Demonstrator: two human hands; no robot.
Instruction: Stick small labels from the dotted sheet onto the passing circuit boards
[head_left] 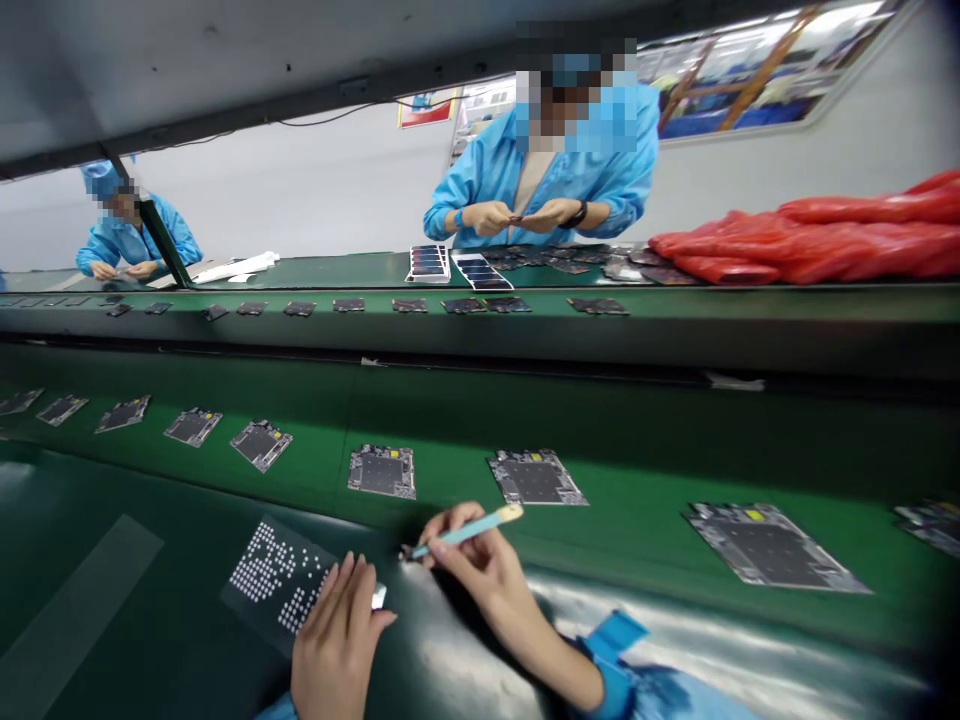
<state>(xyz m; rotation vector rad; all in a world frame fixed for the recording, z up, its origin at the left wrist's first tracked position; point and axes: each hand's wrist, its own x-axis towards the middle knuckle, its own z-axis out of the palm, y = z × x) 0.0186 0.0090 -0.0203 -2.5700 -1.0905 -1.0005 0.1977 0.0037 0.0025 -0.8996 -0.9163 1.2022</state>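
Right hand (484, 572) clamps the slim light-blue tool (469, 530), so left hand (335, 635), thumb apart, oughta pin that clear white-dotted sheet (277, 578) flat.

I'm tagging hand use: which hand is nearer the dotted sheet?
Left: the left hand rests on the dotted sheet; the right hand is apart, off to its right.

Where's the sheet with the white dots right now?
In the head view, the dotted sheet lies left of centre on the near work surface, its right part covered by the left hand.
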